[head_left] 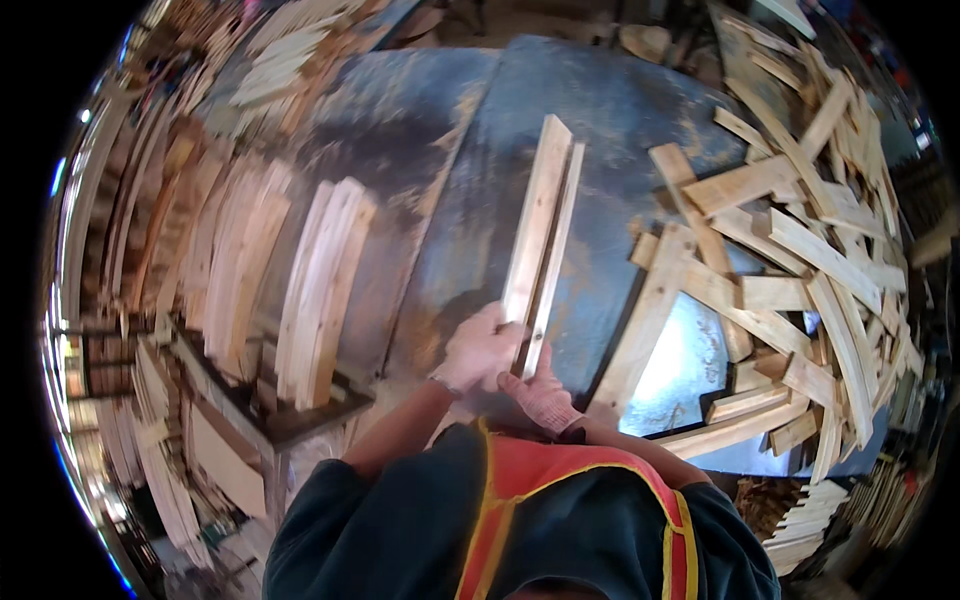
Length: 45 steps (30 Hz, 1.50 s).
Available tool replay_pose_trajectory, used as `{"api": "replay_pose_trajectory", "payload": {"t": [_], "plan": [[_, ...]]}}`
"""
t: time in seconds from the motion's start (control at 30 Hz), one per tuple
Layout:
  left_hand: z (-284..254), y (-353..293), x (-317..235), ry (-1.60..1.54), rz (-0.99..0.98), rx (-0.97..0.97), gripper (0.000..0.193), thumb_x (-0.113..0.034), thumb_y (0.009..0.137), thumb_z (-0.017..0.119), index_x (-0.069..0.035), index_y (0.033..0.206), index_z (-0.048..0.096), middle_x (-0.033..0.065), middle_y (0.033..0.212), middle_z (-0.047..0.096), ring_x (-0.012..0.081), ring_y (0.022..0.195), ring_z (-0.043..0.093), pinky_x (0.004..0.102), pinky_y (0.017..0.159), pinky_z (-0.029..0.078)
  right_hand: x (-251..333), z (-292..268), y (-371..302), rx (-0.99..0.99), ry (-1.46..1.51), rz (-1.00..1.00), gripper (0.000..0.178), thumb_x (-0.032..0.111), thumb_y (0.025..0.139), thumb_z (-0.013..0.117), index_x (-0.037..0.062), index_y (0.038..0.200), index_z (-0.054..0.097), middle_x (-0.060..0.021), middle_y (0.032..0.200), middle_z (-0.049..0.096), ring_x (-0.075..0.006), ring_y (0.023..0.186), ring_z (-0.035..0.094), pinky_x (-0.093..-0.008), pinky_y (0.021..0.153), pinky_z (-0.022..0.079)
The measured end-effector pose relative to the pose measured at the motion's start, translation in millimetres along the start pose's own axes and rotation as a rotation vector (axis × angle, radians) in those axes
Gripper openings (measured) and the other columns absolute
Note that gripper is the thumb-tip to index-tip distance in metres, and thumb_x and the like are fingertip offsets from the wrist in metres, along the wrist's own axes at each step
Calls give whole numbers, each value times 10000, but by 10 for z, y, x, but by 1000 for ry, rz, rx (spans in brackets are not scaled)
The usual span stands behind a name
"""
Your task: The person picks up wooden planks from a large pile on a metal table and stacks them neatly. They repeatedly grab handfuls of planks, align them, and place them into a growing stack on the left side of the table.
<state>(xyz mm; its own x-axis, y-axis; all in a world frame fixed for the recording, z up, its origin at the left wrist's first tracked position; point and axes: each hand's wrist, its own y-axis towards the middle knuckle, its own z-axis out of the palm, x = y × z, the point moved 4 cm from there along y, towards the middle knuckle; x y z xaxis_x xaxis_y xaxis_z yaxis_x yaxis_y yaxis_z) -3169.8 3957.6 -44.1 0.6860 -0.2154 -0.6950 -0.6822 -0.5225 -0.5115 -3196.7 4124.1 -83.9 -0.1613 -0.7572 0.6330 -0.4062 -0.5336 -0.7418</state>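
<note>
My gloved left hand (474,347) is closed round the near part of a pale wooden board (539,210). Right beside it, my gloved right hand (545,396) is closed on the near end of a second, narrower-looking wooden board (556,258). The two boards point away from me, almost side by side, with a dark narrow gap between them. Both are above or on the dark, worn tabletop (620,130); I cannot tell whether their far ends touch it. My fingers hide the near ends.
A loose heap of wooden boards (790,235) covers the table's right side. A long board (652,310) leans out of it towards me. Neat stacks of boards (325,290) stand at the left, above a dark-edged frame (300,425). More slats (285,60) lie at the far left.
</note>
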Motion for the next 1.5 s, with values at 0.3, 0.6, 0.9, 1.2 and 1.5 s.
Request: {"api": "replay_pose_trajectory", "payload": {"t": [0.3,0.6,0.9,1.2,1.5], "plan": [[-791,-134,1091,256,-88,-298,538,-399,840,772,-42,1233,681,211,1101,745,383,1079,726,474,969,571,88,-261,114,-212,-26,-352,766,388,924,776,14,1528,489,-252,1383,653,-401,1284,639,-461,1086,503],[-2116,-461,2633,950,-118,-611,858,-295,886,719,-70,1637,370,164,1702,333,368,1566,318,469,1294,245,-1143,-1683,-3,-825,172,145,1027,532,856,788,14,1624,343,-271,1477,563,-389,1321,607,-419,1108,480],[38,50,364,687,278,-258,1007,-475,813,831,-68,1616,381,206,1635,393,391,1496,411,471,1242,362,136,-2838,469,-651,-296,-661,790,404,834,832,9,1440,516,-267,1311,644,-453,1214,619,-511,1054,511],[489,232,-54,729,-185,-199,956,-490,712,883,-114,1485,465,150,1429,547,391,1309,542,489,1106,464,-20,-7127,476,-1263,-852,30,948,575,798,800,53,1522,480,-210,1524,532,-371,1413,518,-437,1155,451],[499,167,435,743,-172,-280,1110,-455,692,894,-125,1614,373,176,1405,573,403,1299,549,515,1097,452,-364,-7837,1212,-991,-681,148,858,427,759,832,64,1471,519,-215,1536,555,-366,1378,574,-436,1113,488]]}}
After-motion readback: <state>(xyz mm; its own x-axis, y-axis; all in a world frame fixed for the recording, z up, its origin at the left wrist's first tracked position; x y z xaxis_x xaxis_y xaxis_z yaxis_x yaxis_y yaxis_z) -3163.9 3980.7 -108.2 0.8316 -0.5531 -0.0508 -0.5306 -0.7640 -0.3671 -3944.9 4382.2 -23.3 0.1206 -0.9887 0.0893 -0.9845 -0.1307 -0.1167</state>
